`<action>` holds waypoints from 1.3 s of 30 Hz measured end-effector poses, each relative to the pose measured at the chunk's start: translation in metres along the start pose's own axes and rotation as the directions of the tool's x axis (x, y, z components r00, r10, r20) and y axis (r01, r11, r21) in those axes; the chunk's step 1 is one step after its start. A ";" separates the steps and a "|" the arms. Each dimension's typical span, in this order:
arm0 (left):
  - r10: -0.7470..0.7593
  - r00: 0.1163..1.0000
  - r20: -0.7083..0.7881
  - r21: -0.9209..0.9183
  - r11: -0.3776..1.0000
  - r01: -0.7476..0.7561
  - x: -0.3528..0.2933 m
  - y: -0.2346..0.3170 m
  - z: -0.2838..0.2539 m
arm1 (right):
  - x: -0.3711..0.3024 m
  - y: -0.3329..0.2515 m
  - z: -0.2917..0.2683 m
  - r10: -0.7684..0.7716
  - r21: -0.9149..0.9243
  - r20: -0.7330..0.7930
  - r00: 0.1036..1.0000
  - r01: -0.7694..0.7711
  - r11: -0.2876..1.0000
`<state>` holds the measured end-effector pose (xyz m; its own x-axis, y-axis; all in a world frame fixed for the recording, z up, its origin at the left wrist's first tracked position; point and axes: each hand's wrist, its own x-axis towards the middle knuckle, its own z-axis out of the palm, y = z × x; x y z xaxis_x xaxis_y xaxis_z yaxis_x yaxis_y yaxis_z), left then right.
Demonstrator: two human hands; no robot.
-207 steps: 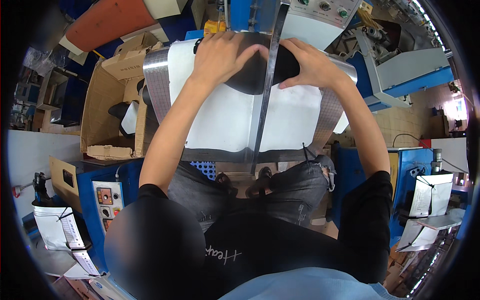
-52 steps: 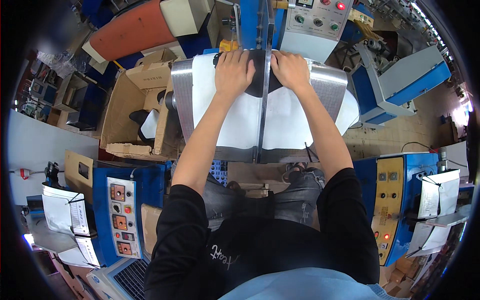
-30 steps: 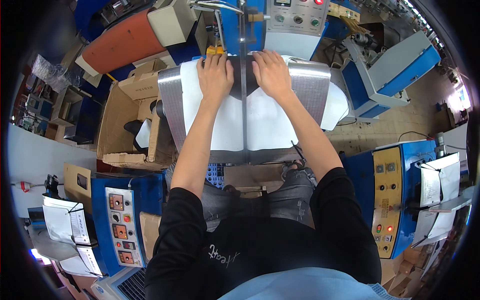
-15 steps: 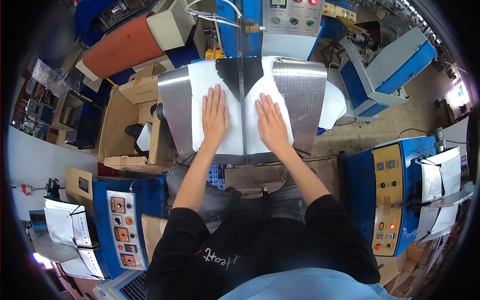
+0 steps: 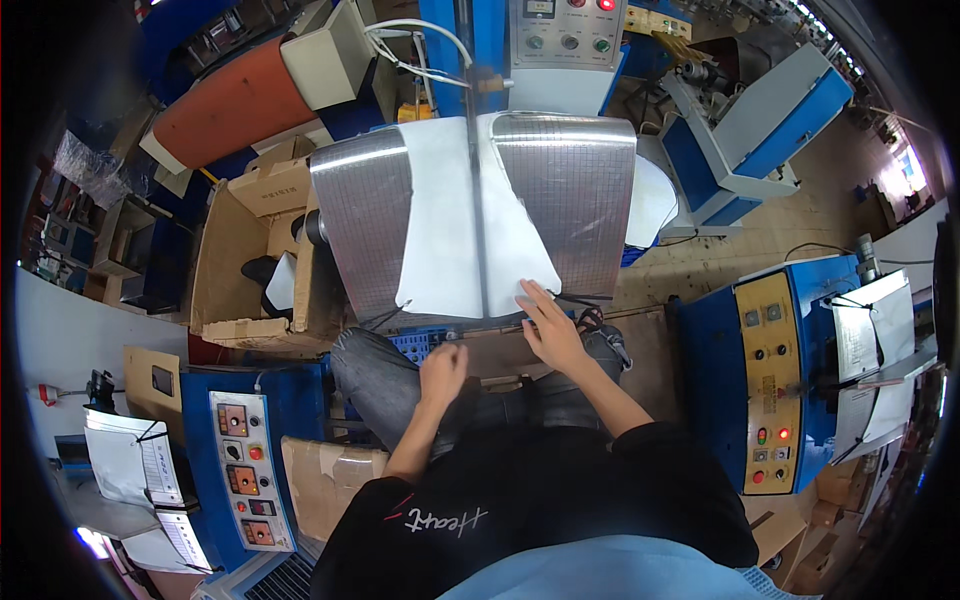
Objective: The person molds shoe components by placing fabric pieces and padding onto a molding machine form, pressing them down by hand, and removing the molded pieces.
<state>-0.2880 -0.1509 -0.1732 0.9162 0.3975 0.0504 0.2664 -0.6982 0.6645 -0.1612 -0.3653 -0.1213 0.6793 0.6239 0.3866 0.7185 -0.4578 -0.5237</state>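
Note:
A white sheet piece [image 5: 436,220] with flared lower corners lies over a curved metal bed [image 5: 575,190] marked with a grid. A narrow upright bar [image 5: 477,200] runs down the middle of the white piece. My right hand [image 5: 552,325] is open, its fingers spread at the lower right corner of the piece. Over my lap, below the bed's front edge, my left hand [image 5: 443,375] is closed in a loose fist, apart from the sheet. What its fingers hold, if anything, is hidden.
An open cardboard box [image 5: 225,255] with black and white pieces stands left of the bed. Blue machines with control panels flank me, one panel [image 5: 240,465] at left and another [image 5: 768,385] at right. A grey panel [image 5: 568,35] stands behind the bed.
Both hands have come back from the sheet toward me; my left hand has closed. The black piece at the sheet's top no longer shows, and the white outline now flares at the bottom.

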 end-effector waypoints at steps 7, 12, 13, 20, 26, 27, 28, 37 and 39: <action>-0.047 0.707 0.705 0.222 0.962 -0.157 0.000 -0.007 0.028 | -0.049 -0.005 0.032 0.189 0.089 0.299 0.935 -0.225 0.970; -0.019 0.590 0.807 0.184 0.958 -0.221 -0.003 -0.017 0.065 | -0.062 0.013 0.068 0.237 -0.067 0.720 0.653 -0.274 0.959; -0.023 0.573 0.819 0.173 0.963 -0.209 -0.006 -0.029 0.076 | -0.057 0.012 0.071 0.246 -0.085 0.742 0.623 -0.277 0.957; -0.034 0.552 0.833 0.079 0.995 -0.058 0.001 -0.042 0.071 | -0.046 0.011 0.101 0.216 0.048 0.758 0.616 -0.382 0.923; 0.105 0.687 0.719 -0.150 0.989 0.006 0.006 -0.072 0.082 | -0.063 0.050 0.154 0.205 0.170 0.802 0.562 -0.543 0.823; 0.064 0.716 0.695 -0.220 0.967 0.127 0.012 -0.078 0.092 | -0.071 0.066 0.165 0.186 0.180 0.785 0.590 -0.505 0.844; -0.009 0.744 0.668 -0.287 0.919 0.269 0.011 -0.084 0.094 | -0.068 0.064 0.164 0.122 0.216 0.810 0.574 -0.484 0.848; -0.001 0.651 0.759 -0.364 0.828 0.426 0.017 -0.083 0.103 | -0.055 0.064 0.152 0.200 0.307 0.840 0.504 -0.747 0.590; -0.031 0.630 0.776 -0.396 0.753 0.526 0.021 -0.078 0.098 | -0.053 0.063 0.149 0.211 0.216 0.795 0.568 -0.591 0.777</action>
<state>-0.2604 -0.1470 -0.2968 0.8008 -0.1900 -0.5680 0.5637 -0.0812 0.8220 -0.1745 -0.3331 -0.2881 0.4188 0.7616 -0.4946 0.1243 -0.5876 -0.7995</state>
